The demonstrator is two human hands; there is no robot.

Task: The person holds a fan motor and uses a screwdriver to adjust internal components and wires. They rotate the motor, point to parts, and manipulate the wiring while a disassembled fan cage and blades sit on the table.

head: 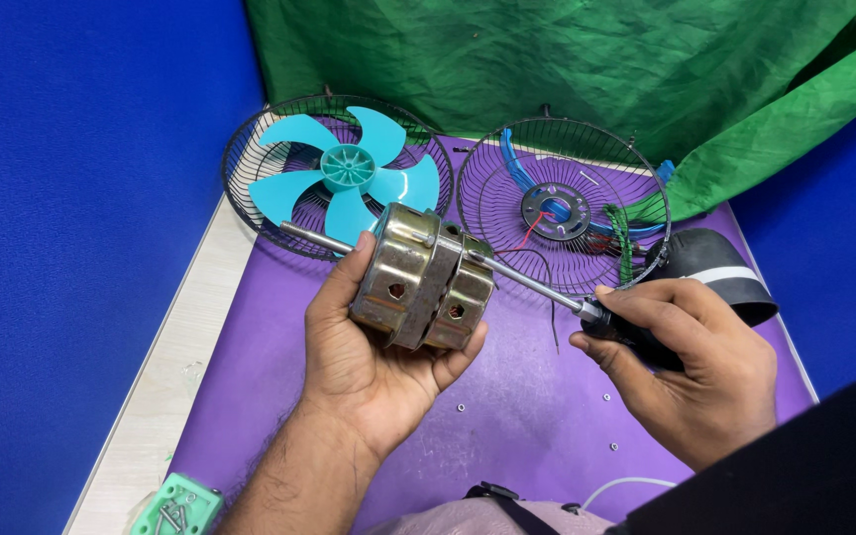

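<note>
Purple cloth (507,416) covers the table, with blue walls on both sides and a green sheet (567,69) hung behind the far edge.

At the middle of the table the left hand (364,367) is cupped palm up around a brass-coloured fan motor (423,282), thumb pressed on its left shell and fingers curled under its right shell. A steel shaft sticks out of the motor toward the far left. The right hand (691,372) is wrapped tight around the black handle of a screwdriver (547,289), whose long shank runs up and left until its tip meets the top of the motor at the seam between the two shells.

Just behind the motor, at the far left, a teal fan blade (347,173) lies inside a black wire guard (250,198). Beside it, at the far right, a second wire guard (507,168) stands tilted, with a round black plate, a blue strip and thin red and black wires showing through it. A black cover (725,272) with a white band lies behind the right hand. Small nuts (461,406) lie loose on the cloth near the hands. A green plastic part (178,505) sits at the near left corner, on the bare pale edge of the table.
</note>
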